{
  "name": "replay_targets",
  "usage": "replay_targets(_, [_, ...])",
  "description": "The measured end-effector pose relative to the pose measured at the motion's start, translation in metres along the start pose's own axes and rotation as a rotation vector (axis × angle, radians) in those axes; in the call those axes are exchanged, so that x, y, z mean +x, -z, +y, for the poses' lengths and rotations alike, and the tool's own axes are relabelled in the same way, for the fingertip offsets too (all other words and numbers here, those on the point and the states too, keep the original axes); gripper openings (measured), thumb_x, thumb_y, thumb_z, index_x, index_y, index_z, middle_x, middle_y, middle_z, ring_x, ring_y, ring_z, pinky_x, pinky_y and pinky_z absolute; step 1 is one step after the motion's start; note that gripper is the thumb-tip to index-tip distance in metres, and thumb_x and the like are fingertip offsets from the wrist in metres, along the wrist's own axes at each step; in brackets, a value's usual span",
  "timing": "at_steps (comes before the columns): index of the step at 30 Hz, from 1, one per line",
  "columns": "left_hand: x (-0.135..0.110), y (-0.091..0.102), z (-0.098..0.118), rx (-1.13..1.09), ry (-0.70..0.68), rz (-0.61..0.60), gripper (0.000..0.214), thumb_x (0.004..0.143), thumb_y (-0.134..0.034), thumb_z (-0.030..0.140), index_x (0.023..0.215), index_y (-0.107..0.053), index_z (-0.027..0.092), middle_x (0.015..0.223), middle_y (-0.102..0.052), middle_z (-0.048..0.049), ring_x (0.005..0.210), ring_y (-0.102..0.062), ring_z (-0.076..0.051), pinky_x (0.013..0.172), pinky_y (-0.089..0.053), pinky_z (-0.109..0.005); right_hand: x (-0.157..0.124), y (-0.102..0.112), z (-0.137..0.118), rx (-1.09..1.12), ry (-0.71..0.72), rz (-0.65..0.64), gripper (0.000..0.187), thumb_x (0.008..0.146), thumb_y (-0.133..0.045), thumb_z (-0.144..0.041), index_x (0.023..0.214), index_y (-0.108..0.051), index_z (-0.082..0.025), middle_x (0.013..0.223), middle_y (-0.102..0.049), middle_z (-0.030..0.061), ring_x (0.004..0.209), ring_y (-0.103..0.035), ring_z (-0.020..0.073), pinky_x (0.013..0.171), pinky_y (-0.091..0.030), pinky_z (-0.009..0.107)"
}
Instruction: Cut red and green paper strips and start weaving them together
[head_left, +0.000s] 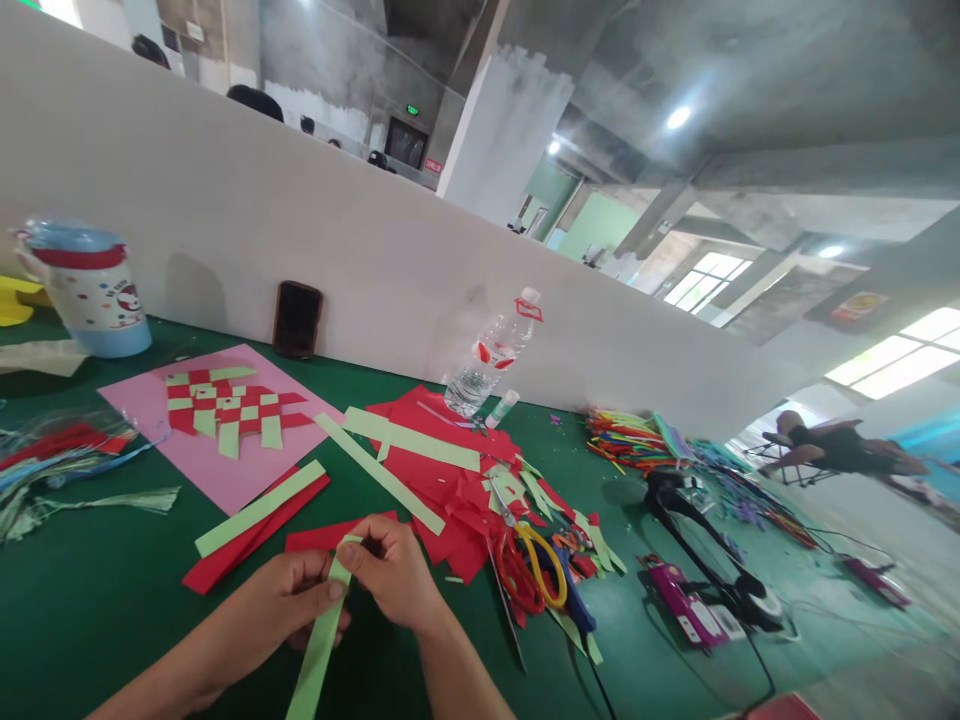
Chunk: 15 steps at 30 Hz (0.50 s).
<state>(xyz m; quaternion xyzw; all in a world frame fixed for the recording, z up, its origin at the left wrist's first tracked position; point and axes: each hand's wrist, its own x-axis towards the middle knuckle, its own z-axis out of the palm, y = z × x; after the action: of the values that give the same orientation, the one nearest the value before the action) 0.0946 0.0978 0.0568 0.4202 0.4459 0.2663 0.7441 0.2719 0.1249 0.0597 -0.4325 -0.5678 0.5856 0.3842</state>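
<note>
Both hands pinch one light green paper strip [321, 645] above the green table. My left hand [281, 600] grips its middle between thumb and fingers. At the strip's top end, the fingers of my right hand [394, 570] are closed on it. Just behind them lies a red strip [322, 534]. To the left, a green strip [262, 508] rests on a red one [225, 562]. Farther back, a woven red-and-green paper piece [225, 405] lies on a pink sheet [232, 490]. Longer green strips [412, 438] and red paper [450, 490] are to the right.
Scissors with red and yellow handles [536, 570] lie right of my hands among paper scraps. A water bottle [491, 360], glue stick [502, 410], phone [298, 320] and cup [94, 290] stand along the partition. Tassels [82, 490] lie left; a black stand [705, 550] is right.
</note>
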Motion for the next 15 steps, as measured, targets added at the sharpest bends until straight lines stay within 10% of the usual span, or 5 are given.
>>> replay_targets(7, [-0.005, 0.001, 0.007, -0.100, 0.016, 0.044, 0.061, 0.067, -0.085, 0.077, 0.093, -0.074, 0.022, 0.087, -0.080, -0.0045, 0.083, -0.074, -0.022, 0.078, -0.056, -0.033, 0.006, 0.009, 0.001, -0.058, 0.027, 0.179, 0.075, 0.096, -0.042, -0.088, 0.093, -0.071, -0.019, 0.069, -0.059, -0.0001, 0.054, -0.048, 0.0119, 0.051, -0.038, 0.025])
replay_targets(15, [-0.004, 0.014, -0.001, -0.176, -0.004, 0.178, 0.049, 0.059, -0.093, 0.068, 0.080, -0.081, 0.026, 0.086, -0.078, -0.0019, 0.092, -0.069, -0.026, 0.085, -0.058, -0.035, -0.042, 0.089, -0.031, -0.588, 0.027, 0.461, 0.028, 0.100, -0.060, -0.044, 0.111, -0.075, -0.024, 0.107, -0.074, 0.0079, 0.097, -0.069, 0.0247, 0.086, -0.055, 0.035])
